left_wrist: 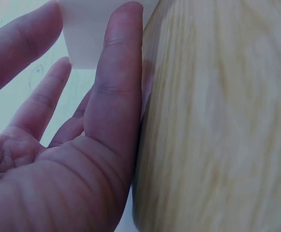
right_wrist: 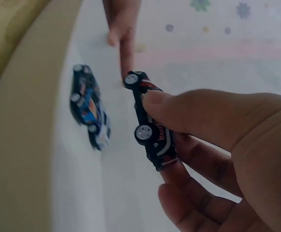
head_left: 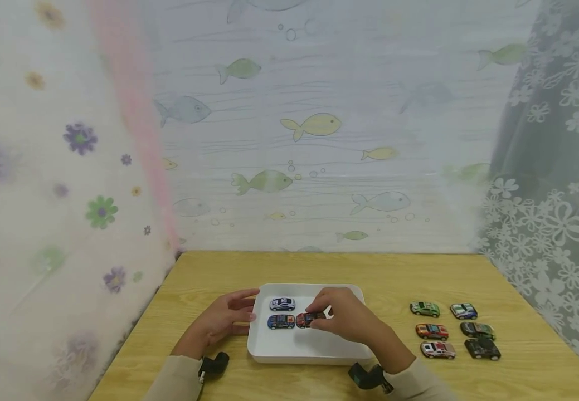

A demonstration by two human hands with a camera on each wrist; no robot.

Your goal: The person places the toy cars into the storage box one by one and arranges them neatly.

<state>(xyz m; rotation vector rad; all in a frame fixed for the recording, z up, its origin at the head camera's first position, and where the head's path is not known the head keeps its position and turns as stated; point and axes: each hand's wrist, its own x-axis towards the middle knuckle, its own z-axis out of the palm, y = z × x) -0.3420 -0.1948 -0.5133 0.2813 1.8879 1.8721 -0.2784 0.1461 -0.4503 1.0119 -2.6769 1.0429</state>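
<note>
My right hand (head_left: 346, 314) pinches a dark red-and-black toy car (right_wrist: 152, 121) between thumb and fingers, over the white tray (head_left: 309, 356). In the head view this car overlaps the tray floor, just right of a blue toy car (head_left: 281, 322). Behind the blue one, a white-and-purple toy car (head_left: 282, 304) sits in the tray. At the tray's left side is my left hand (head_left: 224, 317), its fingers extended along the outer wall and rim. The left wrist view shows those fingers held apart, with the tray's pale side (left_wrist: 84, 38) at their tips.
On the wooden table (head_left: 209, 273), right of the tray, several toy cars stand in two rows, among them a green one (head_left: 424, 309), a red-and-yellow one (head_left: 432, 331) and a black one (head_left: 482, 349). Patterned curtains (head_left: 319, 167) hang behind and at both sides.
</note>
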